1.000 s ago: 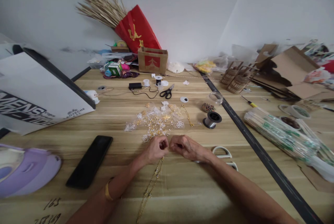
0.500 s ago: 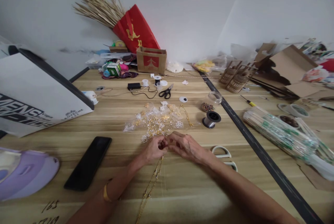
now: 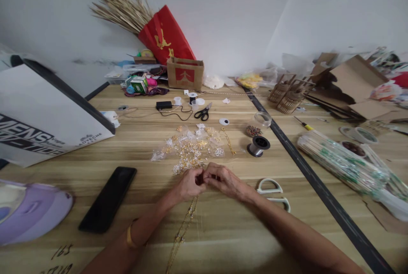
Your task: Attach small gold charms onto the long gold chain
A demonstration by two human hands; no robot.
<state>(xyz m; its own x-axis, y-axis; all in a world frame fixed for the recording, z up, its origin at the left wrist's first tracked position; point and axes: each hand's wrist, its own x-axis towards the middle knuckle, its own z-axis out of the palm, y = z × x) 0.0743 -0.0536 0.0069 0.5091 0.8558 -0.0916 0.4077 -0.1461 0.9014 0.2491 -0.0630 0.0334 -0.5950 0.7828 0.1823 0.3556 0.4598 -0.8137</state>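
My left hand (image 3: 191, 184) is closed, and a gold beaded chain (image 3: 182, 232) hangs from under it down toward the table's near edge. Against its fingertips, my right hand (image 3: 223, 180) pinches something too small to make out. A thin clear thread trails below the hands. Just beyond them lies a pile of gold and clear beads (image 3: 193, 148) with small plastic bags. A short gold chain (image 3: 228, 142) rests to the right of the pile. White-handled scissors (image 3: 270, 186), partly covered by my right forearm, lie beside it.
A wire spool (image 3: 258, 145) and a clear tub of beads (image 3: 254, 131) stand to the right. Black scissors (image 3: 202, 112) lie farther back. At left are a phone (image 3: 107, 199), a purple visor (image 3: 35, 212) and a white box (image 3: 44, 112). Wrapped sticks (image 3: 344, 161) lie far right.
Both hands have shifted slightly, with the fingertips now closer together. The hanging chain has moved a little to the left at its top.
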